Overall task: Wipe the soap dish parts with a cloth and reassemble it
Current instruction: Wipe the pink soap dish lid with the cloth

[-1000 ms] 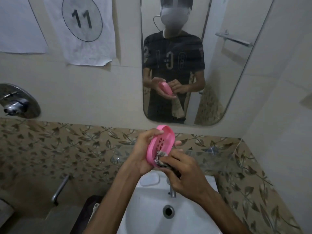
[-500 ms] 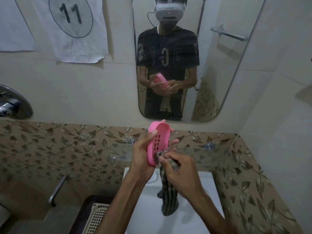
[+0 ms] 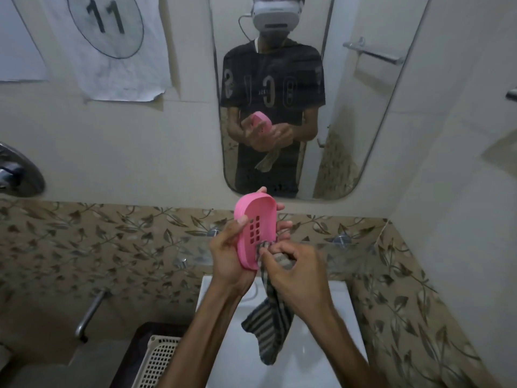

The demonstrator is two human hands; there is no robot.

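Observation:
A pink oval soap dish part [image 3: 255, 219] with a grid of square drain holes stands nearly upright in front of me. My left hand [image 3: 229, 259] grips it from the left, thumb on its inner face and fingers behind. My right hand [image 3: 296, 273] pinches a dark striped cloth [image 3: 268, 326] and presses a bunched end against the lower inside of the dish. The rest of the cloth hangs down over the white sink [image 3: 302, 357]. No other soap dish part is in sight.
A wall mirror [image 3: 349, 107] ahead reflects the person and the hands. Patterned tiles run along the wall behind the sink. A cream perforated basket [image 3: 162, 357] sits at the lower left, near a metal tap lever [image 3: 89, 315]. A paper marked 11 [image 3: 109, 46] hangs upper left.
The dish has been raised and turned more upright in my left hand. The cloth, bunched before, now hangs down from my right hand while its upper end rubs the dish's lower inside.

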